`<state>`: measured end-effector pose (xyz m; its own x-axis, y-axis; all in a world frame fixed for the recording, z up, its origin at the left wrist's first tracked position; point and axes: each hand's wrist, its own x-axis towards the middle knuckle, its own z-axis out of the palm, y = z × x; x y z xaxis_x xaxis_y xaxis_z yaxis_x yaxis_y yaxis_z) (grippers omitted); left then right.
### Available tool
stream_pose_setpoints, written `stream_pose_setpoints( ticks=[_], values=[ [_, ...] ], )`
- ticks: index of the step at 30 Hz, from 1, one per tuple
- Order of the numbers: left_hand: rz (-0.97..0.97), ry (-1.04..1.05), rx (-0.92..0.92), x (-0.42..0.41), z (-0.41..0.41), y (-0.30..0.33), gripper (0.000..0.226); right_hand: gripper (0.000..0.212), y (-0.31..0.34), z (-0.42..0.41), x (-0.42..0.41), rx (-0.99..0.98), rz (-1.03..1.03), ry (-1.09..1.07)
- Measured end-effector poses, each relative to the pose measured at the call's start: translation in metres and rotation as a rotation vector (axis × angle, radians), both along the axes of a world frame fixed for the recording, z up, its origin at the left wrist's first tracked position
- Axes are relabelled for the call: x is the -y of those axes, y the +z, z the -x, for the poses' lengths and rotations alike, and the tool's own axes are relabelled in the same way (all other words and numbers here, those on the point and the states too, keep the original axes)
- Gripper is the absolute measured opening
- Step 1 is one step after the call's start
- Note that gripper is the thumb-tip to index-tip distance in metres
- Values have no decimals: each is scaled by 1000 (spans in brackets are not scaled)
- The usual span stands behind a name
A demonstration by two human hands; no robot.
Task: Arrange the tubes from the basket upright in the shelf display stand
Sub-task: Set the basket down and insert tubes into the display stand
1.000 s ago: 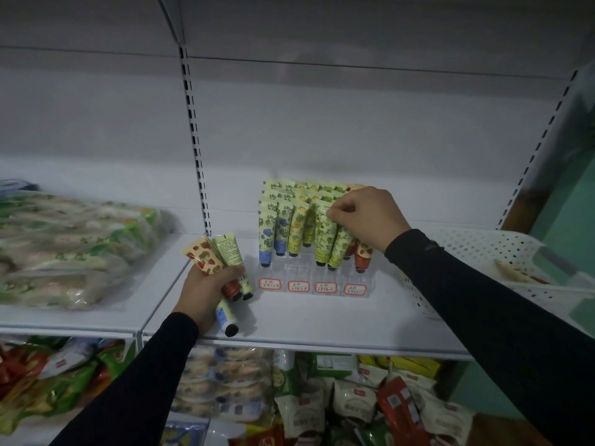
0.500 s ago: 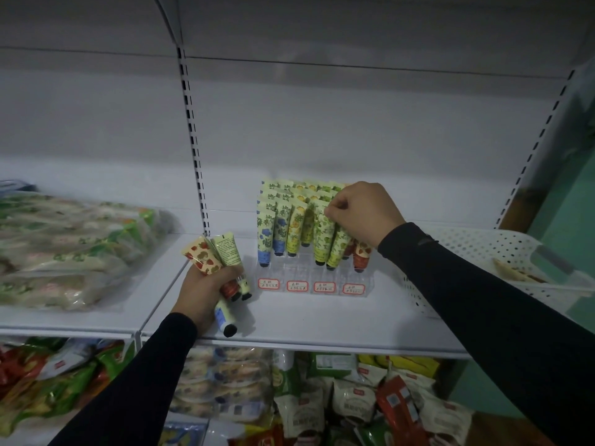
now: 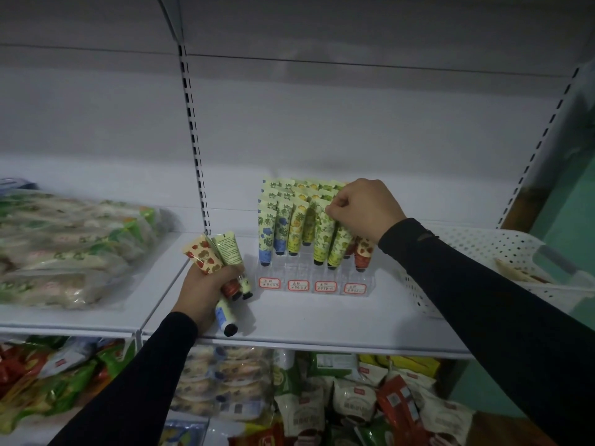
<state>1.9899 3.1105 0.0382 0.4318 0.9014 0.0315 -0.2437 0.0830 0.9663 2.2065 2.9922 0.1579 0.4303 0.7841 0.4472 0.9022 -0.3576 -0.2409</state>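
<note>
Pinching the flat top of a green tube with my right hand, I curl my fingers tight around its edge. The tube stands upright in the clear display stand, cap down, in the third row from the left. Another green tube leans just beside it on the right, and a red tube stands past that one, partly hidden under my wrist.

My left hand grips a small bunch of tubes — a red spotted tube, a pale green tube and a blue tube. My fingers wrap all the way around them. The blue one pokes out below my hand with its black cap touching the shelf. My hand rests on the shelf, just to the left of the stand.

The stand holds many tubes in rows, blue ones on the left, then yellow, then green. Four little red-edged labels sit along its front.

The white basket sits on the shelf to the right of the stand, behind my right arm. I cannot tell how many tubes lie in it.

Big clear bags of snacks lie on the shelf far to the left — well apart from the stand. More snack packs fill the shelf below.
</note>
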Motion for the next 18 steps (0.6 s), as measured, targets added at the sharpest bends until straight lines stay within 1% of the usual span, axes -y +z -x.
stream_pose_setpoints(
  ticks=[8,18],
  values=[
    [7,-8,-5,-4,-1,-3,13,28,8,5,1,26,73,80],
    [-2,-11,2,-4,-1,-3,14,28,8,2,6,-42,36,94]
  ],
)
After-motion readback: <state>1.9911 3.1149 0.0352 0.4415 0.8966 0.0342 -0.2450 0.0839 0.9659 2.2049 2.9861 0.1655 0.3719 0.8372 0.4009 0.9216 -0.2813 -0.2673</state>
